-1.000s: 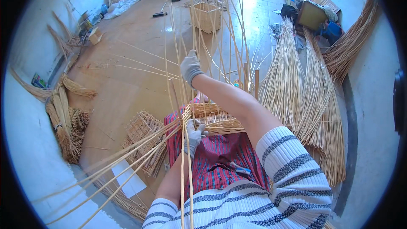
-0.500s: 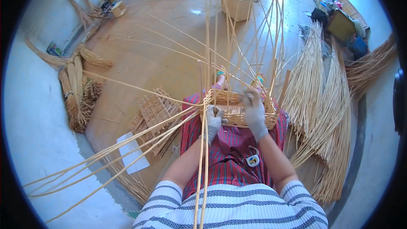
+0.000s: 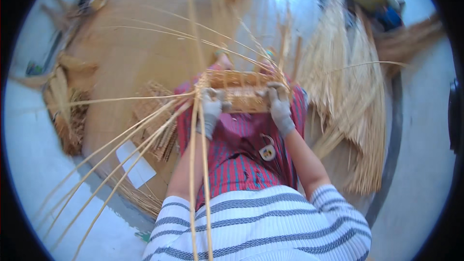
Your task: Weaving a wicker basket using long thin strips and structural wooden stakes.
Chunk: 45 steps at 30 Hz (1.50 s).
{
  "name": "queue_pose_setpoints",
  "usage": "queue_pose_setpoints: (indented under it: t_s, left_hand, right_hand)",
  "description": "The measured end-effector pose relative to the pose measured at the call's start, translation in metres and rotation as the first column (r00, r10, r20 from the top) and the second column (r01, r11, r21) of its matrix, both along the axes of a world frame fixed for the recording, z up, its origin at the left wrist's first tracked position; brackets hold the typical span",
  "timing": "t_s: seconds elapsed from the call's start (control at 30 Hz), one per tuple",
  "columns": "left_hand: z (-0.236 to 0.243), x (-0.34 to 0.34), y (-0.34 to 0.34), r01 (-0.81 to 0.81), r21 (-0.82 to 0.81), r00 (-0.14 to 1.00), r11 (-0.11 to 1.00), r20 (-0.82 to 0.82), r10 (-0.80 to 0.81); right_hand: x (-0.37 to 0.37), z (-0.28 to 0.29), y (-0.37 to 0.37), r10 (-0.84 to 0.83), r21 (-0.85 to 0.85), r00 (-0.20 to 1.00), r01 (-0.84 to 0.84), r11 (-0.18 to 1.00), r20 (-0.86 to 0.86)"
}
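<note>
Pinching the near-left corner of the wicker basket (image 3: 244, 105), my gloved left grip (image 3: 210, 110) has its thumb at the near wall; my right grip (image 3: 279, 108) bends its fingers onto the right end, too blurred for me to tell whether it pinches or only touches. Brown floor (image 3: 121, 58) spreads around me. Big bundles of pale rods (image 3: 360, 111) lie to my right. Red striped cloth (image 3: 237, 171) covers my lap, the basket across it at my knees. Long loose rods (image 3: 192, 188) leave its left corner, some fanning left, two running back over my sweater (image 3: 261, 217). Woven panels (image 3: 151, 107) lie at left, near a white sheet (image 3: 137, 164). Smallest, a white rounded object (image 3: 267, 152) rests on the cloth.
</note>
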<state>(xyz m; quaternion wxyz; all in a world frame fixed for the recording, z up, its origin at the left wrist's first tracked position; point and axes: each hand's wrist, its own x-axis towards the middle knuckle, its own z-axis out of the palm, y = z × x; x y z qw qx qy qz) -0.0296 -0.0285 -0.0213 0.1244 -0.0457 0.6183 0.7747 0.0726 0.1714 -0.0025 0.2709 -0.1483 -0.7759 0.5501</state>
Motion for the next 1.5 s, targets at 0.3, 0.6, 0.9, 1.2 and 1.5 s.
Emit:
queue_pose_setpoints:
  t_s: [0.3, 0.6, 0.9, 1.2, 1.5]
  left_hand:
    - [0.018, 0.014, 0.018, -0.196, -0.134, 0.950, 0.971, -0.273, 0.154]
    - [-0.035, 0.004, 0.058, 0.389, -0.329, 0.895, 0.861, -0.088, -0.438]
    - [-0.002, -0.012, 0.057, 0.443, -0.378, 0.889, 0.813, 0.068, -0.453]
    - [0.071, 0.031, 0.112, 0.636, -0.333, 0.771, 0.696, 0.228, -0.595]
    - [0.007, -0.009, 0.158, 0.599, -0.685, 0.695, 0.415, 0.186, -0.695]
  right_hand:
    - [0.012, 0.006, 0.018, -0.110, -0.502, 0.987, 0.155, 0.851, 0.120]
    - [-0.063, 0.069, 0.004, -0.006, 0.370, 0.999, -0.009, 0.929, 0.040]
    - [0.019, -0.020, 0.109, 0.119, -0.786, 0.978, -0.208, 0.582, -0.171]
    - [0.037, 0.021, 0.095, -0.276, -0.619, 0.959, 0.179, 0.765, -0.063]
    - [-0.088, 0.066, 0.125, 0.094, 0.395, 0.946, 0.038, 0.918, -0.309]
